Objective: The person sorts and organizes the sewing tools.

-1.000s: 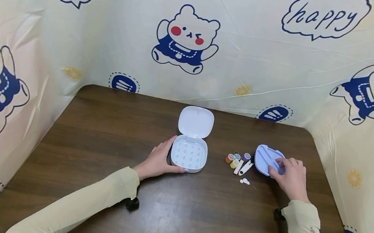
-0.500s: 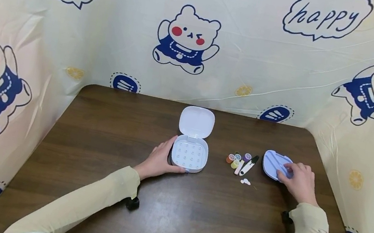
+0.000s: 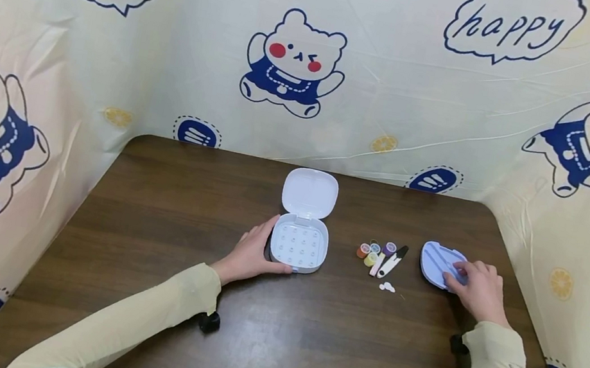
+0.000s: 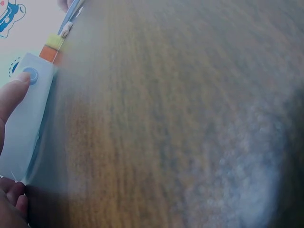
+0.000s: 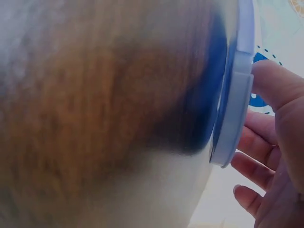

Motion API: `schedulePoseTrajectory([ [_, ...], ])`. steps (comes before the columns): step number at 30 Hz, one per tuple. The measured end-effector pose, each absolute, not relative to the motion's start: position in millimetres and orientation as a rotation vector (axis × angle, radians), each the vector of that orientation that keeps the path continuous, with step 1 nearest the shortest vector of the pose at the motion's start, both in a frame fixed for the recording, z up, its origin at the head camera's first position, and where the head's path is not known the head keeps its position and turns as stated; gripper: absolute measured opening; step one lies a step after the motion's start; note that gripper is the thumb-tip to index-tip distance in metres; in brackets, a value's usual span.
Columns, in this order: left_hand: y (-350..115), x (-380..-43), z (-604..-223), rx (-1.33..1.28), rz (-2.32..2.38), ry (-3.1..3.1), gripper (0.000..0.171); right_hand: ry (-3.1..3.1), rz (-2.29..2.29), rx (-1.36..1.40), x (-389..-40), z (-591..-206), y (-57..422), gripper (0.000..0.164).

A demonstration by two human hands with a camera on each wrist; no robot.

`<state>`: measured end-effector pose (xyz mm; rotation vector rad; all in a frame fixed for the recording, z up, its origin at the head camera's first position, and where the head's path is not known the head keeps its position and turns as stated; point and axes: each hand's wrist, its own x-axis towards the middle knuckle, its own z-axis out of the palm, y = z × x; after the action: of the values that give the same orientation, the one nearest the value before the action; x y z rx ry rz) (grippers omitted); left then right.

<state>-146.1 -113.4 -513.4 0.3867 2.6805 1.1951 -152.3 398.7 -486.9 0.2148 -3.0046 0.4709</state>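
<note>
Near the table's middle stands a white hinged box [image 3: 299, 243], its lid [image 3: 310, 193] raised at the back and small round studs across its floor. My left hand [image 3: 250, 254] grips it from the left, thumb at the front; in the left wrist view the thumb [image 4: 15, 92] lies on the round button [image 4: 31, 75]. At the right, my right hand [image 3: 479, 291] holds a lavender-blue tray [image 3: 438, 265] with moulded grooves by its right side. In the right wrist view the tray's edge [image 5: 233, 109] is seen side-on, close to the tabletop. Whether it touches the table I cannot tell.
Between box and tray lie several thread spools [image 3: 371, 258], small thread snips [image 3: 392, 262] with black and white parts, and a narrow pale strip [image 3: 376, 265]. Small white buttons [image 3: 387, 287] lie in front of them. A printed cloth [image 3: 369, 92] hangs round the brown table [image 3: 267, 349].
My right hand has carried the tray to the right, away from the spools and snips, so the snips' black end now shows. My left hand and the box have stayed put.
</note>
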Motion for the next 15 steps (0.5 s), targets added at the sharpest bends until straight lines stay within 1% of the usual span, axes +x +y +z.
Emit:
schedulePoseTrajectory([
  [15,-114.4,-145.8,-511.5,0.389,1.222,2.660,0.127,-3.116,0.470,0.154,-153.6,-487.1,399.4,0.048],
])
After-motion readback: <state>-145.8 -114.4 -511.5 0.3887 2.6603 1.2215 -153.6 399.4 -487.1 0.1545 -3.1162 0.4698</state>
